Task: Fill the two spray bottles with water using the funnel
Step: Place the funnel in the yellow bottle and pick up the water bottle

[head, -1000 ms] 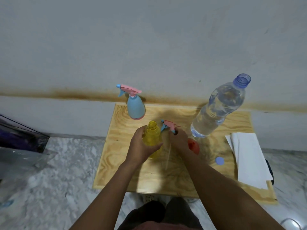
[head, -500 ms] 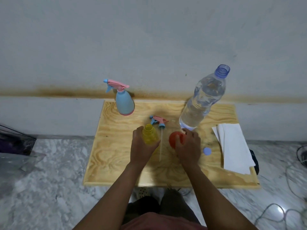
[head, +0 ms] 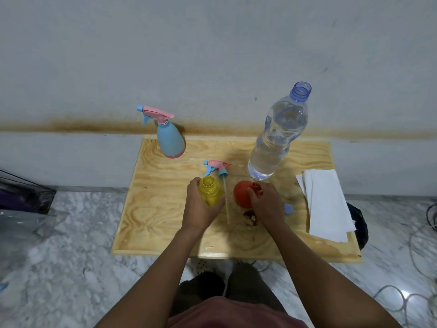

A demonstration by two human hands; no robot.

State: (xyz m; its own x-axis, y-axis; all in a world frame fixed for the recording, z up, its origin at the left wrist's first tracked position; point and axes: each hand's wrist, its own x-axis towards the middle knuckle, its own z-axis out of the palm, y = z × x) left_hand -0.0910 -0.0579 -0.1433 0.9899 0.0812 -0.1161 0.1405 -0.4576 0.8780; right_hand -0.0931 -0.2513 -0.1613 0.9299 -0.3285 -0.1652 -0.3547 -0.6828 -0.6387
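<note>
Gripping the yellow bottle (head: 210,191) upright on the desk (head: 151,209), the left hand (head: 201,209) wraps its body; the neck is open. The right hand (head: 266,204) closes on the red funnel (head: 242,194), just beside it. A spray head (head: 217,167) lies between them. The blue spray bottle (head: 169,140) and uncapped water bottle (head: 275,140) stand at the back, paper towels (head: 326,204) at the right.

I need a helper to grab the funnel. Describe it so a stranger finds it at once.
Start at the wooden board by the wall and find the tall clear water bottle. Just in front of its base, the right hand grips the funnel. It is the only red thing there, right of the yellow bottle.
</note>
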